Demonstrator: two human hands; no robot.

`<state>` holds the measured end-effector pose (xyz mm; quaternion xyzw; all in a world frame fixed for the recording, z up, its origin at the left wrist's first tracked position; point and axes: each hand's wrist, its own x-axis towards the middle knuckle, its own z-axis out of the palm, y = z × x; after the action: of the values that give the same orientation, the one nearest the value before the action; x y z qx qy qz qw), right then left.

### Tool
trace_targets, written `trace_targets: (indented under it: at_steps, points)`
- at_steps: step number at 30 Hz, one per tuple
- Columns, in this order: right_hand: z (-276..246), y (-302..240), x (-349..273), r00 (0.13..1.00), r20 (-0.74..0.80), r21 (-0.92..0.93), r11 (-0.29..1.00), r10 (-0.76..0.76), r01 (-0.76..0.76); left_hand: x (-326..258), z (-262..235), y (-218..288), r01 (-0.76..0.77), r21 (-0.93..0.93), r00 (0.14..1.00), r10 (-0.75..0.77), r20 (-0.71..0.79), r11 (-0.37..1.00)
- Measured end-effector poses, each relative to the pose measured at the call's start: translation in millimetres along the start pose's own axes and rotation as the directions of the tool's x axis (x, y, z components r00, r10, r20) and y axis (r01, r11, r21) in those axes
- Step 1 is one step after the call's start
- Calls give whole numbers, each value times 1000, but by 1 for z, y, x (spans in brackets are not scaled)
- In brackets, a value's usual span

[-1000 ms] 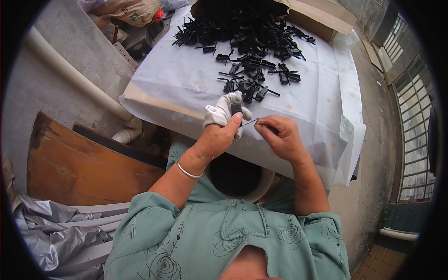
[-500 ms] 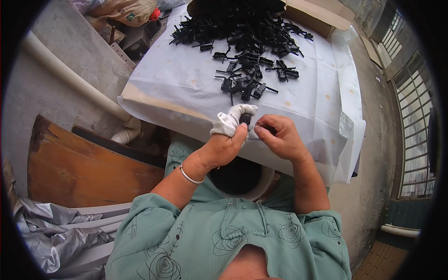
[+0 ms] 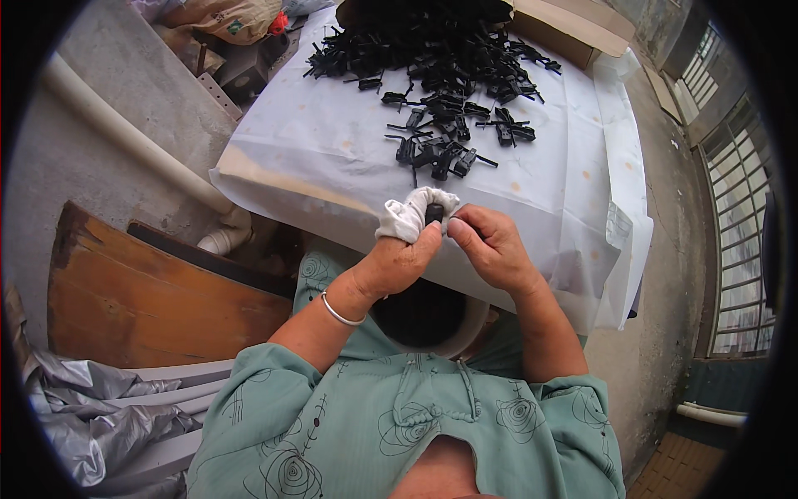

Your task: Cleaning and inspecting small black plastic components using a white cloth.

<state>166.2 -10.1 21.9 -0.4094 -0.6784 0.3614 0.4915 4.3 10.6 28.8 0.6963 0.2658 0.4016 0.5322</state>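
Observation:
My left hand [image 3: 397, 259] has white cloth [image 3: 413, 213] wrapped over its fingers and pinches a small black plastic part [image 3: 433, 214]. My right hand [image 3: 490, 244] meets it from the right, fingertips on the same part. Both hands hover at the near edge of a table covered in white sheeting [image 3: 332, 158]. Beyond them lies a heap of black plastic clips [image 3: 432, 58], with several loose ones [image 3: 440, 154] closest to my hands.
A white bucket with a dark inside [image 3: 420, 320] sits below my hands between my arms. A cardboard box [image 3: 557, 25] stands behind the heap. A white pipe [image 3: 125, 133] runs along the left, near a wooden board [image 3: 150, 299] and grey plastic sheeting [image 3: 91, 407].
Both hands have stayed together at the table edge. The thin piece that stuck out between them a second ago is gone; the fingers now close on a short black part.

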Motion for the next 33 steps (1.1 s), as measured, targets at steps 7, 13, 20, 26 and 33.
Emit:
trace_targets:
  at_steps: [7,13,20,26,33]
  points:
    - [11,3,1,997,38,-92,994,62,-58,0,7,4,-23,350,997,48,-64,936]
    - [-5,6,11,950,261,109,972,172,-206,-11,-9,14,7,503,997,-46,66,864]
    - [-6,38,45,952,-284,-750,645,-118,-144,-6,-18,5,-168,669,986,132,105,724]
    - [-24,24,34,908,-357,-730,672,-217,-126,5,-33,-1,-239,658,938,344,-32,714]
    - [-39,-3,10,926,247,-160,955,285,-251,19,-28,32,-442,394,879,300,371,806]
